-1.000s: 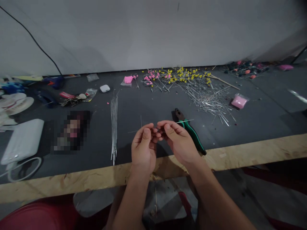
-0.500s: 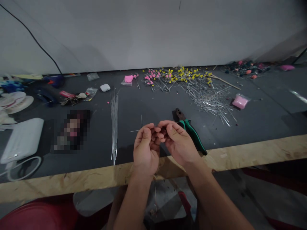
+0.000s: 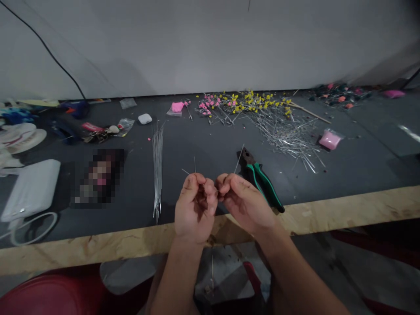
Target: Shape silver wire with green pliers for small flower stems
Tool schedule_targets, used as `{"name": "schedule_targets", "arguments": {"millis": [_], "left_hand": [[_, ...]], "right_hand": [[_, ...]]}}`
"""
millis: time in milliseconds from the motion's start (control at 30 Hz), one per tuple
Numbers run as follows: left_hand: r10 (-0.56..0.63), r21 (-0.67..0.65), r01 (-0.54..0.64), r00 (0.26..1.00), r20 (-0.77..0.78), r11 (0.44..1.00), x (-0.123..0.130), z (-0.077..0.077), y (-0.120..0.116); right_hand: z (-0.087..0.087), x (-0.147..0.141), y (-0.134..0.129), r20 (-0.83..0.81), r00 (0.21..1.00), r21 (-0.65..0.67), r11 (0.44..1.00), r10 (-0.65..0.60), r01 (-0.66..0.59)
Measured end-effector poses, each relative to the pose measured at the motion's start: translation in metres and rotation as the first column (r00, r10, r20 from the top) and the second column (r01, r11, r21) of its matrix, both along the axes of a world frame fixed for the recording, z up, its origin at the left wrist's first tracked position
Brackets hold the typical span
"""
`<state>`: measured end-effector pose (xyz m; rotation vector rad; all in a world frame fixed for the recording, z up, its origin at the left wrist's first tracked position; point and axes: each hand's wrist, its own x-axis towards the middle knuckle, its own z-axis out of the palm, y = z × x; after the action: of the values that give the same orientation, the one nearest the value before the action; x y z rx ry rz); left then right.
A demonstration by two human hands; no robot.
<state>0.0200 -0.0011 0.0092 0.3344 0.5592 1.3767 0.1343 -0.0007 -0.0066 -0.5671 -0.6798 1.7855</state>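
My left hand (image 3: pixel 196 212) and my right hand (image 3: pixel 246 202) meet in front of me near the table edge, fingertips almost touching. A thin metal wire (image 3: pixel 239 158) sticks up from the pinched fingers of my right hand. My left fingers are curled together, with a short piece of thin wire (image 3: pixel 185 172) showing beside them; part of it is hidden by the hand. Another wire end (image 3: pixel 194 164) shows just beyond my left fingertips; whether it is held or lies on the table I cannot tell. Green-handled pliers (image 3: pixel 264 183) lie just beyond my right hand.
Left of my hands lies a bundle of straight wires (image 3: pixel 157 175). Behind are yellow and pink flower-tipped wires (image 3: pixel 249 101), a loose wire heap (image 3: pixel 288 140) and a pink clay packet (image 3: pixel 330 139). A white earbud case (image 3: pixel 145 119), keys (image 3: pixel 100 134) and a white power bank (image 3: pixel 31 190) sit leftward.
My left hand has shifted slightly left and down, and its fingers have curled more. A wire now points up from my right hand, where earlier it was not visible. The pliers stay put.
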Motion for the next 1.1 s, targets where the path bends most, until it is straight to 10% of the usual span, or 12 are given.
{"name": "schedule_targets", "arguments": {"millis": [867, 1100], "left_hand": [[0.023, -0.004, -0.023, 0.995, -0.098, 1.000, -0.007, -0.004, 0.000], [-0.178, 0.116, 0.214, 0.949, -0.261, 0.970, 0.017, -0.012, -0.014]], "right_hand": [[0.009, 0.023, -0.001, 0.127, 0.978, -0.153, 0.971, -0.167, 0.186], [0.004, 0.017, 0.010, 0.185, 0.928, -0.311, 0.876, -0.324, 0.368]]}}
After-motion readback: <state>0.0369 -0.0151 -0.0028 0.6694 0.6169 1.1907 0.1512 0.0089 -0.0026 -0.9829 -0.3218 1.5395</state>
